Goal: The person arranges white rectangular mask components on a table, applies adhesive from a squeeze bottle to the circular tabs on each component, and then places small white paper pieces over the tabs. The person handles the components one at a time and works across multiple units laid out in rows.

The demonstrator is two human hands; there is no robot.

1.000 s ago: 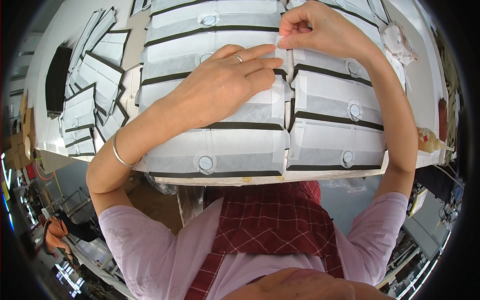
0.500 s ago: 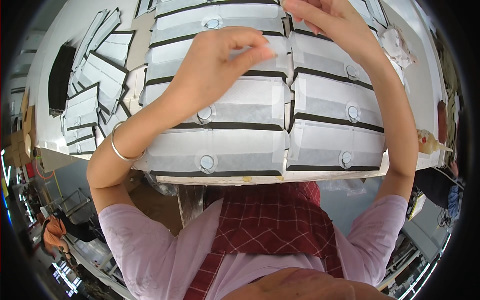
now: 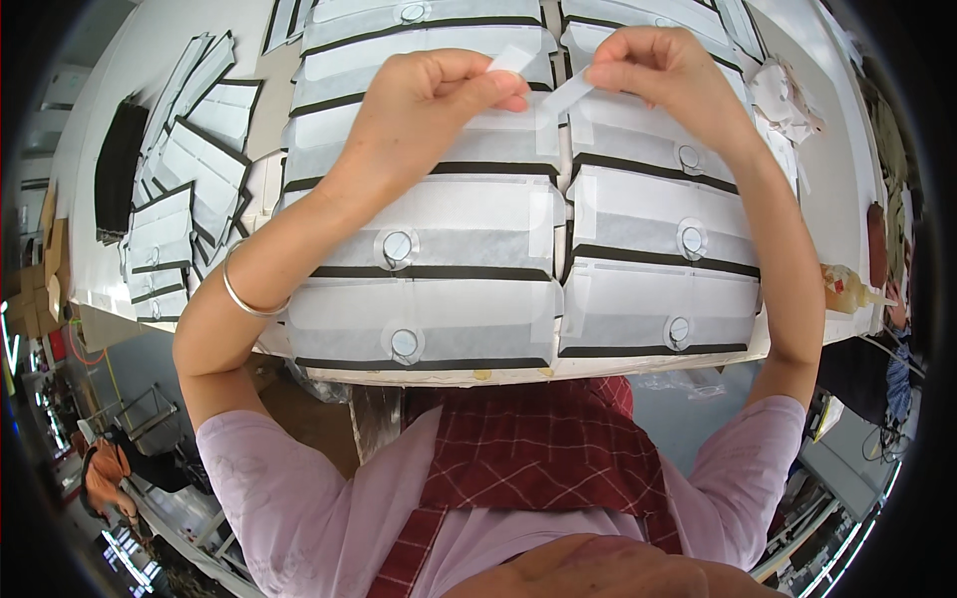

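Note:
Between the thumb and fingers of my left hand (image 3: 439, 105) is a short whitish strip (image 3: 512, 58), its end standing up past the fingertips. A second translucent white strip (image 3: 566, 98) hangs slantwise from the pinched fingertips of my right hand (image 3: 663, 75). Both hands hover over two columns of overlapping white panels with black edges. The nearest left panel (image 3: 469, 317) and nearest right panel (image 3: 623, 311) each bear a round clear disc, like the left disc (image 3: 404, 344). Similar strips lie along the right ends of several left-column panels.
At the far left, loose black-edged white pieces (image 3: 204, 164) lie fanned out beside a black stack (image 3: 121, 169). Crumpled white paper (image 3: 783, 100) sits on the right, with a nozzled bottle of yellowish liquid (image 3: 845, 289) near the table's right edge. The table edge (image 3: 498, 376) runs before my apron.
My right hand has come nearer and slightly left, bringing its strip into view. The strip in my left hand now shows clearly. The panels sit a little lower in view.

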